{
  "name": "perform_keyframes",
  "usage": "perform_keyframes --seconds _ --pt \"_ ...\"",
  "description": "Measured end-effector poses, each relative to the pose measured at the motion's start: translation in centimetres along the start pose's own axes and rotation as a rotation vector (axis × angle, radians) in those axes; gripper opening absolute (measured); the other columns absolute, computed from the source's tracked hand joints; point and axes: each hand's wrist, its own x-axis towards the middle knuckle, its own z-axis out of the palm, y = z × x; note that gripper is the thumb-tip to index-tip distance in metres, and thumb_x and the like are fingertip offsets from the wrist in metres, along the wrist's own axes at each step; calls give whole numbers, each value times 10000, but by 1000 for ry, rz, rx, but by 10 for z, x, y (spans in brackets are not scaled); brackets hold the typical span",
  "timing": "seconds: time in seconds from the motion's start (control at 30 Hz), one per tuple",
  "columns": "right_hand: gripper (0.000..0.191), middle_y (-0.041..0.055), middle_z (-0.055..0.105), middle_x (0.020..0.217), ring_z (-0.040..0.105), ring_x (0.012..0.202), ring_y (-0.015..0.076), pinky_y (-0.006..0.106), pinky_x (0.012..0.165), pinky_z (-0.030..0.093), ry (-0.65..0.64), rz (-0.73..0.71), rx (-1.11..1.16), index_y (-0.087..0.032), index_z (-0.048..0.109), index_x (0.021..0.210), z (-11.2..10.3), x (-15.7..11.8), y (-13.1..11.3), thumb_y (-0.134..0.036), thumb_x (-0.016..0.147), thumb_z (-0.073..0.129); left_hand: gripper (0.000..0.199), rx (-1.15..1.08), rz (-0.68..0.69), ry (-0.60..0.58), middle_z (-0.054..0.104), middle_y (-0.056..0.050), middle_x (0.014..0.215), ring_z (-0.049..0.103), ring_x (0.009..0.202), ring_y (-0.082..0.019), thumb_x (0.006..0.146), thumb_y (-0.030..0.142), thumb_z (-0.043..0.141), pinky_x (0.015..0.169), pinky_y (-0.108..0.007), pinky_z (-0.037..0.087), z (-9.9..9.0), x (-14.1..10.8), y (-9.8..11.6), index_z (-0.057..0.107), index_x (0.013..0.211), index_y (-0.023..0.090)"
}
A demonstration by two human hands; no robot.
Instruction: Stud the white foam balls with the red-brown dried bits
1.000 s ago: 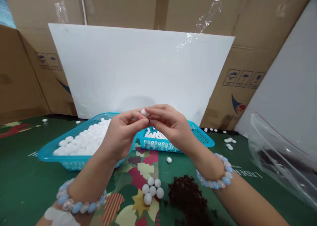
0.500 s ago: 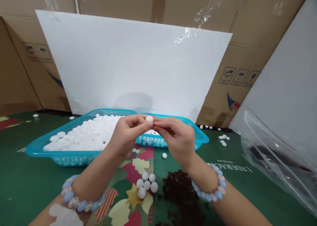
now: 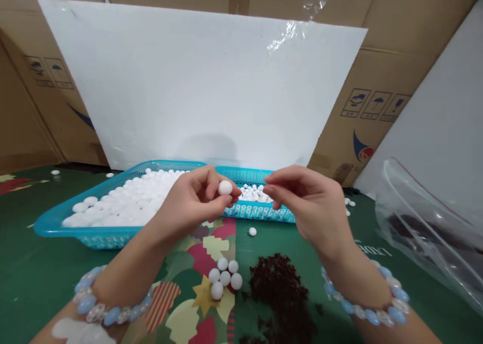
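Note:
My left hand (image 3: 199, 198) holds a small white ball (image 3: 225, 187) between thumb and fingers, in front of the baskets. To its right, my right hand (image 3: 309, 203) has thumb and fingertips pinched together; whatever may be between them is too small to make out. Several white balls (image 3: 225, 278) lie in a cluster on the patterned strip below the hands. Beside them is a heap of dark brown shreds (image 3: 279, 283). A single white ball (image 3: 252, 231) rests on the green surface between the cluster and the right basket.
A blue basket (image 3: 56, 226) full of white balls stands at the left. Another blue basket (image 3: 260, 214) behind my hands holds smaller white balls. A white board (image 3: 204, 82) leans against cardboard boxes (image 3: 400, 77). A clear plastic bag (image 3: 422, 223) with dark contents lies at the right.
My right hand has moved away to the right from my left hand and the ball. My left hand still holds the ball. The camera view has shifted slightly.

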Motion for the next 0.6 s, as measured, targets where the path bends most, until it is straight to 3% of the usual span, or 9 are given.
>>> perform_keyframes --seconds 0.13,0.3,0.5,0.6 --pt "103 -74 498 432 451 332 40 122 269 372 -64 103 57 -208 526 513 -8 1 -8 -115 547 554 211 28 -23 -51 555 7 480 500 444 -102 463 64 550 403 -183 393 -2 1 1 384 406 182" --pt "118 -79 533 438 519 400 50 117 377 448 -138 208 152 -205 545 516 -8 1 -10 -90 527 568 231 -22 -31 -140 584 25 540 528 507 -103 469 34 566 450 -169 419 -5 3 -1 432 534 211" --pt "218 -49 588 578 560 519 76 146 456 487 -264 355 245 -197 563 627 -1 0 -9 -17 505 551 158 117 -7 -113 557 10 555 507 505 -112 476 70 568 442 -175 411 -9 3 1 541 542 212" --pt "235 -47 584 591 556 521 72 145 453 488 -277 361 305 -194 556 643 3 -1 -8 3 517 528 156 145 33 -116 554 7 569 504 528 -112 499 76 556 453 -167 408 -11 3 2 570 561 219"
